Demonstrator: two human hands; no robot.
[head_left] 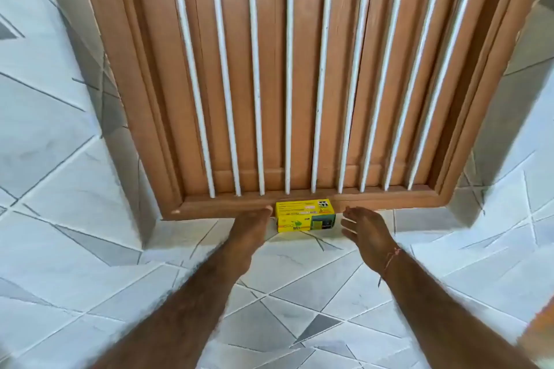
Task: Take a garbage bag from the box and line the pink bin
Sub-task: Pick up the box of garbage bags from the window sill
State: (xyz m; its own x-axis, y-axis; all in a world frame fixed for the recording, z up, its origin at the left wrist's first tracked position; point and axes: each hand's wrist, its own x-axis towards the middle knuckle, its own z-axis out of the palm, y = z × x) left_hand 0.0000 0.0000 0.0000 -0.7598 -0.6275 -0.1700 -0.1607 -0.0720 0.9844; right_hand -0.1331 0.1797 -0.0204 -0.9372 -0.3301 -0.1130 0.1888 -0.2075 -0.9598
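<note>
Sitting on the tiled ledge (299,260) against the barred wooden window frame (227,207), the yellow bin-bag box (305,216) looks light, stiff cardboard, best gripped by its short ends. Left hand (250,226) and right hand (364,231) flank it, fingers spread, holding nothing. Frame blocks behind; room lies forward.

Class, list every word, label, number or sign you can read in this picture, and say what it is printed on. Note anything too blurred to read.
"bin": on the front face of the yellow box, near its lower left, in dark letters.
Small lines of print on the top face of the yellow box: too small and blurred to read.
Black and white symbols at the box's top right corner: too small to make out.
Nothing else bears text.
</note>
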